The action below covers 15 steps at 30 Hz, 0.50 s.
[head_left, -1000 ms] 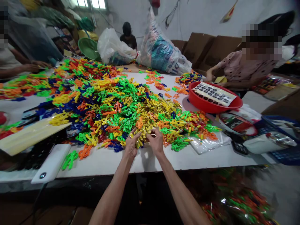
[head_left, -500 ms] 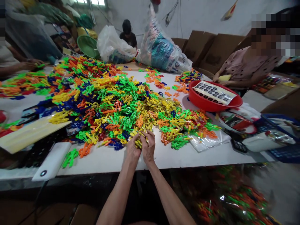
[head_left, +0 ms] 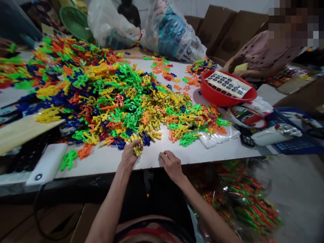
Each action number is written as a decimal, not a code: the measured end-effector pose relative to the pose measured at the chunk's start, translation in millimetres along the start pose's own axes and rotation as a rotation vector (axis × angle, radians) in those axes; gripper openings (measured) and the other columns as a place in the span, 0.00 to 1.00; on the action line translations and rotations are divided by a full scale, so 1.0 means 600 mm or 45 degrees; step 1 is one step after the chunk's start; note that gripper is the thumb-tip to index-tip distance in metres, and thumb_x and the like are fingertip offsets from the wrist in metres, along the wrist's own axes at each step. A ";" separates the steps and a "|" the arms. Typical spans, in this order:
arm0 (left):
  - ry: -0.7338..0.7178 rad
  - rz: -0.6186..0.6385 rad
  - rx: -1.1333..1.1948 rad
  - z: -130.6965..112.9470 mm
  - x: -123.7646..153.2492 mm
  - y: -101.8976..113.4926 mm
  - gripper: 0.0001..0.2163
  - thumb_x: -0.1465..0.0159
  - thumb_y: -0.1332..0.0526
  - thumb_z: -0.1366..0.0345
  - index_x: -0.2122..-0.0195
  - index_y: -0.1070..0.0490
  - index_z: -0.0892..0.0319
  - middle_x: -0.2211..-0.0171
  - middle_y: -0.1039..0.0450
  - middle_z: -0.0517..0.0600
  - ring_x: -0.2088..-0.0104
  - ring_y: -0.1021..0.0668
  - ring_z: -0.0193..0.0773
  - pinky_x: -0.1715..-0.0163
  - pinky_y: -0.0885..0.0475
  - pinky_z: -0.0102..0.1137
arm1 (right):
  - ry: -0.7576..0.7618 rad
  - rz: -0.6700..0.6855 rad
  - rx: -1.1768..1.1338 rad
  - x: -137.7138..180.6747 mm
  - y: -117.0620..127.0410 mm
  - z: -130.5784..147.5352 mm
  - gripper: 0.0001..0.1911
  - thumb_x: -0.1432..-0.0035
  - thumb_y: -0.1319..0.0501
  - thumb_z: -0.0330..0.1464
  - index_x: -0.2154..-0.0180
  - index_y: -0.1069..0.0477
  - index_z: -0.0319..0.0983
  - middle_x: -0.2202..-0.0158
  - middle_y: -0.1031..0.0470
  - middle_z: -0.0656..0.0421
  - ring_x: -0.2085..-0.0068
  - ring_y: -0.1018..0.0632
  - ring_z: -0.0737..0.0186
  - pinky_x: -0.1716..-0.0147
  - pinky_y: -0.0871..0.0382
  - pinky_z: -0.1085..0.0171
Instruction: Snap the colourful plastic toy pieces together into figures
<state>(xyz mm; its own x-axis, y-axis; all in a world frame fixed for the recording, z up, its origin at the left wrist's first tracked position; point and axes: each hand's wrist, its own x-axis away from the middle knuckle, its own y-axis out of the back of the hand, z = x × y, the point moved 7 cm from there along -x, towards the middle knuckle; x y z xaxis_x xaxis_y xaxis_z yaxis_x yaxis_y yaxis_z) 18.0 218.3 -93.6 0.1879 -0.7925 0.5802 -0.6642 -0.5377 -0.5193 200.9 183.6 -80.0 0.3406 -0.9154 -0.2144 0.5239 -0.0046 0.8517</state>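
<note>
My left hand (head_left: 130,156) is closed around a bunch of small yellow tube-shaped pieces (head_left: 137,149), some with clear or silvery ends. It is just above the front part of the white table, by the near edge of a big heap of plastic pieces (head_left: 126,113). My right hand (head_left: 172,165) is apart from it, at the table's front edge, with curled fingers pointing left. Whatever it may hold is hidden. More yellow tubes (head_left: 154,123) lie in front of both hands, among green, orange, blue and yellow plastic figures.
A red basin (head_left: 227,98) with a sticker sheet (head_left: 226,84) stands at right. Nearby are clear plastic bags (head_left: 219,136), a blue basket (head_left: 286,138) and a calculator (head_left: 246,137). A white device (head_left: 48,165) lies left. A co-worker (head_left: 263,50) sits at right; filled bags (head_left: 248,202) lie below.
My hands, together before, have come apart. The left moved left with the yellow tubes; the right drew back to the right, to the table edge. The view has tilted down.
</note>
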 end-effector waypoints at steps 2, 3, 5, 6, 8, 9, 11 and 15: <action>0.059 -0.003 0.011 0.012 0.003 -0.006 0.05 0.54 0.39 0.78 0.76 0.32 0.65 0.83 0.31 0.46 0.85 0.29 0.30 0.86 0.34 0.24 | -0.038 -0.053 0.028 -0.027 -0.012 -0.007 0.14 0.38 0.51 0.30 0.67 0.27 0.39 0.65 0.29 0.54 0.63 0.27 0.62 0.63 0.36 0.66; 0.070 -0.010 0.015 0.014 0.005 -0.007 0.04 0.53 0.39 0.78 0.76 0.32 0.65 0.84 0.31 0.46 0.85 0.29 0.30 0.86 0.33 0.24 | -0.069 -0.066 -0.014 -0.044 -0.016 -0.012 0.13 0.40 0.50 0.30 0.68 0.27 0.38 0.66 0.29 0.54 0.65 0.27 0.62 0.65 0.36 0.66; 0.059 -0.023 0.009 0.010 0.006 -0.004 0.04 0.52 0.39 0.76 0.75 0.31 0.65 0.83 0.30 0.46 0.85 0.29 0.30 0.86 0.33 0.24 | -0.178 -0.137 -0.216 -0.081 -0.012 -0.030 0.10 0.43 0.46 0.31 0.70 0.28 0.38 0.66 0.29 0.55 0.67 0.28 0.63 0.66 0.36 0.65; 0.041 -0.033 -0.003 0.006 0.006 -0.001 0.04 0.52 0.39 0.76 0.75 0.31 0.66 0.82 0.30 0.46 0.85 0.29 0.30 0.86 0.33 0.24 | -0.268 -0.186 -0.377 -0.096 -0.006 -0.044 0.09 0.45 0.45 0.33 0.69 0.28 0.38 0.68 0.29 0.56 0.69 0.28 0.63 0.68 0.36 0.65; 0.017 -0.061 -0.040 -0.003 0.007 0.007 0.04 0.53 0.39 0.77 0.75 0.31 0.66 0.82 0.29 0.47 0.85 0.29 0.30 0.87 0.33 0.24 | -0.480 -0.215 -0.814 -0.118 0.001 -0.073 0.12 0.49 0.43 0.37 0.65 0.27 0.37 0.73 0.30 0.59 0.74 0.30 0.65 0.72 0.36 0.65; 0.019 -0.074 -0.057 -0.005 0.009 0.010 0.04 0.53 0.39 0.78 0.76 0.31 0.66 0.82 0.29 0.47 0.84 0.28 0.30 0.87 0.33 0.24 | -0.571 -0.166 -1.055 -0.124 0.000 -0.083 0.15 0.51 0.41 0.39 0.63 0.28 0.37 0.76 0.31 0.61 0.77 0.32 0.66 0.75 0.37 0.65; 0.057 -0.072 -0.077 -0.005 0.013 0.009 0.04 0.53 0.40 0.79 0.76 0.32 0.67 0.83 0.30 0.48 0.85 0.29 0.31 0.88 0.34 0.24 | -0.667 -0.003 -1.461 -0.129 -0.003 -0.087 0.19 0.56 0.38 0.40 0.63 0.27 0.36 0.78 0.32 0.63 0.80 0.34 0.70 0.79 0.40 0.67; 0.138 -0.046 -0.068 -0.001 0.027 -0.010 0.04 0.51 0.42 0.80 0.77 0.32 0.66 0.84 0.31 0.48 0.86 0.30 0.31 0.89 0.35 0.23 | -0.694 -0.020 -1.601 -0.098 0.035 -0.119 0.14 0.61 0.34 0.39 0.72 0.28 0.36 0.80 0.30 0.62 0.81 0.33 0.71 0.81 0.41 0.69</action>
<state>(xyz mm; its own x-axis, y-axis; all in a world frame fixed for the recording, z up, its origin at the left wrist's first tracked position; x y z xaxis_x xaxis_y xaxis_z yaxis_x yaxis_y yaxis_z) 24.3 208.7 -80.6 0.1351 -0.7358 0.6636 -0.6966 -0.5468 -0.4645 247.5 266.3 -83.3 0.1337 -0.9609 0.2426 0.9731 0.0809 -0.2159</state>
